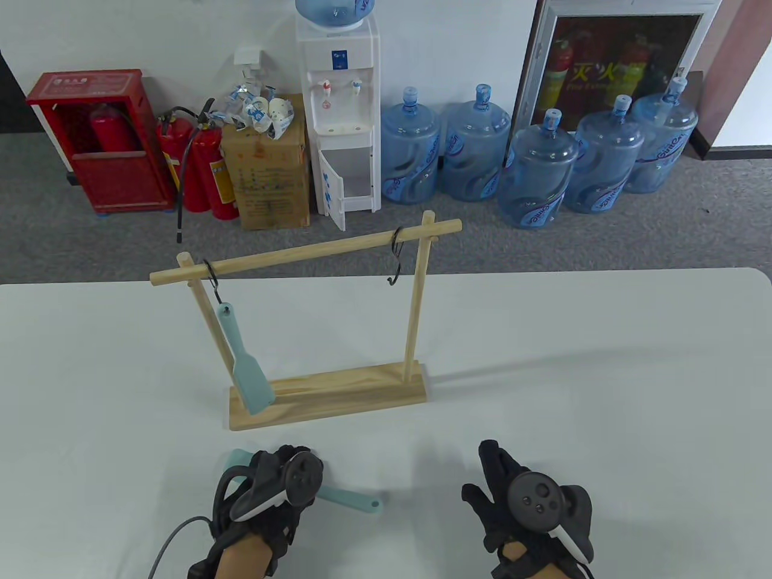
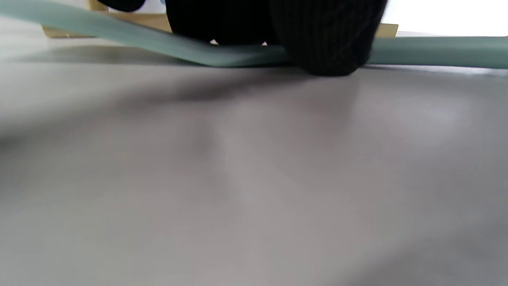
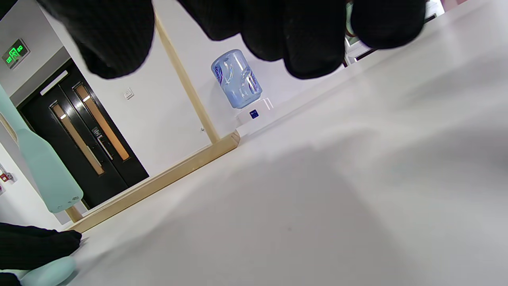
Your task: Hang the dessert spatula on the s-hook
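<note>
A teal dessert spatula [image 1: 353, 500] lies on the white table in front of the wooden rack [image 1: 329, 395]. My left hand [image 1: 278, 473] is on its middle. In the left wrist view my fingertips [image 2: 329, 47] close around the spatula [image 2: 436, 51] at table level. Its end also shows in the right wrist view [image 3: 47, 274]. A second teal spatula [image 1: 244, 362] hangs from the left S-hook [image 1: 212, 278]. The right S-hook [image 1: 396, 259] on the crossbar is empty. My right hand [image 1: 500, 476] is open and empty, low over the table to the right.
The rack's crossbar [image 1: 307, 252] slopes up to the right between two posts. The white table [image 1: 603, 374] stretches to the right of the rack. Water bottles, a dispenser and fire extinguishers stand on the floor behind the table's far edge.
</note>
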`<state>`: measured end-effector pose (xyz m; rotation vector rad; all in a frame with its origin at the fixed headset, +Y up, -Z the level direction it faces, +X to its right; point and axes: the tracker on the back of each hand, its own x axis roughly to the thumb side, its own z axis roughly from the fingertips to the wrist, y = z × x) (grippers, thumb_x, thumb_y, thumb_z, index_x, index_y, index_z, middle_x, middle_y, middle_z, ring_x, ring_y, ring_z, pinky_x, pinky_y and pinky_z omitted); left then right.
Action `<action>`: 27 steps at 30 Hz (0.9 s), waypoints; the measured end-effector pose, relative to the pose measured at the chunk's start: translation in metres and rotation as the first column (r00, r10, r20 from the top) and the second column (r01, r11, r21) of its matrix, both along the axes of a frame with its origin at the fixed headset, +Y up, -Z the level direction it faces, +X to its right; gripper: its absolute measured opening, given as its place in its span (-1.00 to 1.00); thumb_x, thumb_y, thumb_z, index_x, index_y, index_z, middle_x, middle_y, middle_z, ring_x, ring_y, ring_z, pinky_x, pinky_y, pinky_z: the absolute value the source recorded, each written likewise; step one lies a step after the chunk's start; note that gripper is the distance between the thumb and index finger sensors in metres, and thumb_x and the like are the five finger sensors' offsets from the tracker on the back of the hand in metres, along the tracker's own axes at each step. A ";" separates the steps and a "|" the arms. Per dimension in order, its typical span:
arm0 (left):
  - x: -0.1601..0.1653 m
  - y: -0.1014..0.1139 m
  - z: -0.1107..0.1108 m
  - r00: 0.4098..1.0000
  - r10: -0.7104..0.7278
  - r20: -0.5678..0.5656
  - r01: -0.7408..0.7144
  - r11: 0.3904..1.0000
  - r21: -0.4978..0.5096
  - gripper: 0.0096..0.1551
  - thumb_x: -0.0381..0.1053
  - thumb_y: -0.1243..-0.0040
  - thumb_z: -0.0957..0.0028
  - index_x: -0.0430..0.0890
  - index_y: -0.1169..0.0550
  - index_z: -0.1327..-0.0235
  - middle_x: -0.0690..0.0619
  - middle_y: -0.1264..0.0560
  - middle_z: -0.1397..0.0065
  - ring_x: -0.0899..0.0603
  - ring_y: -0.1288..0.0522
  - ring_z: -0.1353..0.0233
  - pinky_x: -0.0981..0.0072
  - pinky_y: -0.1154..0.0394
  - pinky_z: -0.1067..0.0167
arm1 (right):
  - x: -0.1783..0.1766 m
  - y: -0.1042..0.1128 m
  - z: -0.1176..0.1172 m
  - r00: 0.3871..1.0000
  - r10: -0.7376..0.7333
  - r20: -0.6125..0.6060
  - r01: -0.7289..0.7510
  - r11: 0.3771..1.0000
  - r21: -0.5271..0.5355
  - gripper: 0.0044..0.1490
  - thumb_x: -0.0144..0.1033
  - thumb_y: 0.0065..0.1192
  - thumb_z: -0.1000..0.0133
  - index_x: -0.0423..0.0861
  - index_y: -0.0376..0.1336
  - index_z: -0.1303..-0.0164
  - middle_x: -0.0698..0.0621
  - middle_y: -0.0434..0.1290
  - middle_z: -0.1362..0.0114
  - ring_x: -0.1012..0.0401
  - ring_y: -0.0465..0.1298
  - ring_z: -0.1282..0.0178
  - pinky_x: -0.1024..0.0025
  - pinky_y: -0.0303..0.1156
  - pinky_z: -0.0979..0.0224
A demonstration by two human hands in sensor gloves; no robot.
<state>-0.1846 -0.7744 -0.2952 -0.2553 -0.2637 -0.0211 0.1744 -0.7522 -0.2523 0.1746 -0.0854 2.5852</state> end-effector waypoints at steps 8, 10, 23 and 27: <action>0.003 0.001 -0.003 0.999 -0.049 -0.016 0.048 0.998 -0.037 -0.38 0.08 -0.24 0.06 0.16 -0.42 -0.34 0.02 -0.37 -0.53 -0.25 -0.32 -0.58 -0.30 -0.14 -0.49 | 0.000 -0.001 0.000 1.000 0.000 0.001 0.000 1.000 -0.004 0.02 0.12 0.20 0.00 -0.14 -0.01 -0.56 -0.18 0.12 -0.51 -0.12 0.35 -0.40 -0.22 0.21 -0.39; 0.005 0.001 -0.006 0.996 -0.084 -0.020 0.083 0.994 -0.066 -0.38 0.09 -0.23 0.04 0.19 -0.39 -0.35 0.03 -0.35 -0.54 -0.23 -0.30 -0.57 -0.27 -0.12 -0.49 | 0.000 -0.001 0.000 1.000 0.000 0.001 0.000 1.000 -0.006 0.02 0.12 0.20 0.00 -0.14 -0.02 -0.56 -0.18 0.11 -0.51 -0.12 0.35 -0.40 -0.22 0.21 -0.39; 0.008 0.013 0.002 0.988 -0.152 0.018 0.151 0.988 0.043 -0.39 0.21 -0.40 0.23 0.22 -0.51 -0.14 0.10 -0.54 -0.32 -0.20 -0.46 -0.37 -0.14 -0.26 -0.34 | 0.001 -0.002 -0.001 1.000 0.009 0.013 -0.009 1.000 -0.026 0.02 0.13 0.19 0.00 -0.14 -0.01 -0.56 -0.19 0.11 -0.51 -0.12 0.35 -0.40 -0.22 0.21 -0.39; 0.007 0.013 0.004 0.992 -0.114 0.045 0.112 0.993 0.046 -0.45 0.17 -0.44 0.24 0.16 -0.61 -0.08 0.01 -0.64 -0.16 -0.21 -0.61 -0.18 -0.15 -0.38 -0.22 | 0.000 -0.002 0.000 1.000 0.012 0.014 -0.012 0.999 -0.033 0.02 0.13 0.19 0.00 -0.14 -0.01 -0.56 -0.19 0.11 -0.51 -0.12 0.35 -0.39 -0.22 0.21 -0.39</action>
